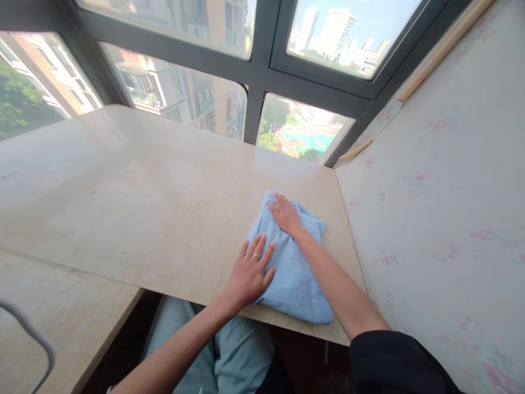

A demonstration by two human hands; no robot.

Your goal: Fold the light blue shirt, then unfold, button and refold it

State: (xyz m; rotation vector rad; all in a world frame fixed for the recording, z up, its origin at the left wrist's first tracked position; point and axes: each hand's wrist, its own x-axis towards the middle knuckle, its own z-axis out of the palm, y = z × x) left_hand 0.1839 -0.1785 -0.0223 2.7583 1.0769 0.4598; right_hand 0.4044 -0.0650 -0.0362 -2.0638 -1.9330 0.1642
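Both hands (251, 272) (287, 216) rest on folded blue cloth (292, 280).

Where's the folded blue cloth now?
In the head view, the folded blue cloth lies right of centre on the pale tabletop, under the right hand, with the left hand over its left edge and the flowered wall to its right.

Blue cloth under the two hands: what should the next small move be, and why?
Probably a light smoothing stroke with the right hand: it lies flat on the folded cloth, where shallow creases show near the wrist. The left hand, spread over the cloth's left edge, could steady it against the table meanwhile.
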